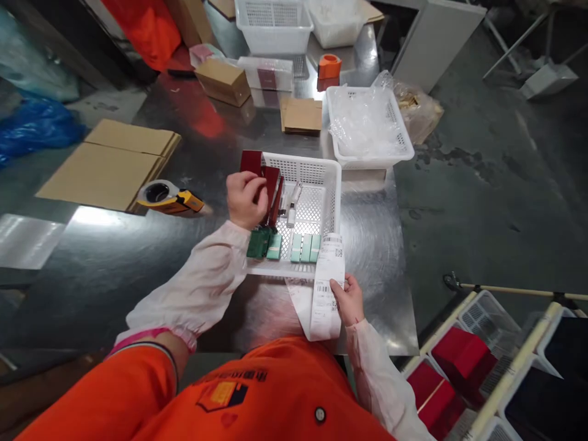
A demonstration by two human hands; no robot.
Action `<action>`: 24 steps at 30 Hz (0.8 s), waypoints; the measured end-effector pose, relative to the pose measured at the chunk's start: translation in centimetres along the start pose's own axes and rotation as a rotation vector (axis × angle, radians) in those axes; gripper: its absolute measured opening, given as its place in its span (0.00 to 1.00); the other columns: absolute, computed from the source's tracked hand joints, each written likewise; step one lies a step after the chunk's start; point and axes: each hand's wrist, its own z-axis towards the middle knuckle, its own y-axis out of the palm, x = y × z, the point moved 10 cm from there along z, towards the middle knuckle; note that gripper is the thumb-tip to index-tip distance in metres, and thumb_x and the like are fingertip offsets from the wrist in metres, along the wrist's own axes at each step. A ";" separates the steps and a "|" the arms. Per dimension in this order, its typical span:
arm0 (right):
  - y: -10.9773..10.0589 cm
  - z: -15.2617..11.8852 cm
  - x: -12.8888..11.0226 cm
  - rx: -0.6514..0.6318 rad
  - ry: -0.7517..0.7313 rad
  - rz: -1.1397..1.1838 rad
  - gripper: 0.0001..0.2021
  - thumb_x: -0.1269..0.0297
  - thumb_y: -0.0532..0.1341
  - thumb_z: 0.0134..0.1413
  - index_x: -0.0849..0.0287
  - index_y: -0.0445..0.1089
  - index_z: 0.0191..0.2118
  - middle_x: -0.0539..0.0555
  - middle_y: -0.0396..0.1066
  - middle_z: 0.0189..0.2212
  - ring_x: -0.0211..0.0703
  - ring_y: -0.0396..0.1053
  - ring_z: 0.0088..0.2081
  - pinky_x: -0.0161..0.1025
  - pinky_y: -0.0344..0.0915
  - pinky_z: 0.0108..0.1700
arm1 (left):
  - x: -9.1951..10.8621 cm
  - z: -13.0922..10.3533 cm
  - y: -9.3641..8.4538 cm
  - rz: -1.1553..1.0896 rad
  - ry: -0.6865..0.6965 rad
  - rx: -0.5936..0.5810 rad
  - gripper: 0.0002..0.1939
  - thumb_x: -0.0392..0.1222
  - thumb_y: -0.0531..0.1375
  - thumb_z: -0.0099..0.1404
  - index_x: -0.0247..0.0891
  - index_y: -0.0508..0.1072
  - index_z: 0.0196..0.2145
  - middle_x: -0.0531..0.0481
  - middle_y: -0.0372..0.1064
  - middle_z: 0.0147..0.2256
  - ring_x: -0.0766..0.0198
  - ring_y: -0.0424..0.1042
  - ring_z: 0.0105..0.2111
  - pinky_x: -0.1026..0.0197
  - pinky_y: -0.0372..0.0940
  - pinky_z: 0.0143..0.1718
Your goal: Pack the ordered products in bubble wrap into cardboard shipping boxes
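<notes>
In front of me stands a white perforated basket (316, 161). My left hand (247, 199) is over its left side with curled fingers, against or just above dark red boxes (272, 184); whether it grips one is hidden. Small dark green boxes (258, 243) and pale green boxes (305, 248) line the near wall inside. Small clear-and-white tubes (293, 205) lie at the middle of the basket. Between thumb and fingers, my right hand (350, 300) pinches a long strip of printed labels (327, 294) with barcodes, which hangs over the basket's near right corner and folds down toward me.
Flat cardboard (110, 162) and a yellow-black tape dispenser (169, 197) lie left on the metal table (202, 147). Behind are a brown carton (223, 81), an orange tape dispenser (329, 66) and a basket of clear wrap (367, 125). A rack with red boxes (463, 352) stands lower right.
</notes>
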 end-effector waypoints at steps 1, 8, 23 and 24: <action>0.0 0.0 0.1 0.001 0.001 0.005 0.25 0.52 0.73 0.36 0.56 0.64 0.39 0.49 0.78 0.25 0.46 0.76 0.26 0.38 0.71 0.29 | 0.8 -1.2 0.5 -0.079 0.010 -0.019 0.10 0.41 0.58 0.63 0.35 0.76 0.40 0.42 0.71 0.42 0.55 0.67 0.47 0.50 0.60 0.55; -0.3 0.1 0.2 0.008 -0.016 0.003 0.25 0.51 0.73 0.36 0.56 0.65 0.39 0.50 0.78 0.26 0.47 0.77 0.27 0.40 0.72 0.30 | 3.1 -13.6 11.2 -0.703 -0.572 -0.785 0.14 0.49 0.63 0.57 0.33 0.77 0.29 0.48 0.72 0.27 0.63 0.68 0.28 0.62 0.62 0.29; 1.7 -0.6 -1.1 -0.043 -0.023 -0.018 0.25 0.52 0.74 0.37 0.56 0.66 0.40 0.53 0.80 0.30 0.48 0.77 0.29 0.41 0.73 0.33 | 6.8 -18.9 14.4 -1.143 -0.772 -1.280 0.17 0.44 0.73 0.42 0.31 0.78 0.28 0.52 0.72 0.24 0.69 0.65 0.24 0.66 0.56 0.27; 2.3 -0.6 -1.4 -0.072 -0.007 -0.014 0.26 0.53 0.74 0.36 0.56 0.67 0.40 0.53 0.80 0.31 0.48 0.77 0.30 0.42 0.73 0.34 | 6.9 -19.0 14.4 -1.155 -0.762 -1.288 0.17 0.44 0.73 0.42 0.31 0.77 0.27 0.52 0.72 0.24 0.69 0.65 0.24 0.66 0.57 0.28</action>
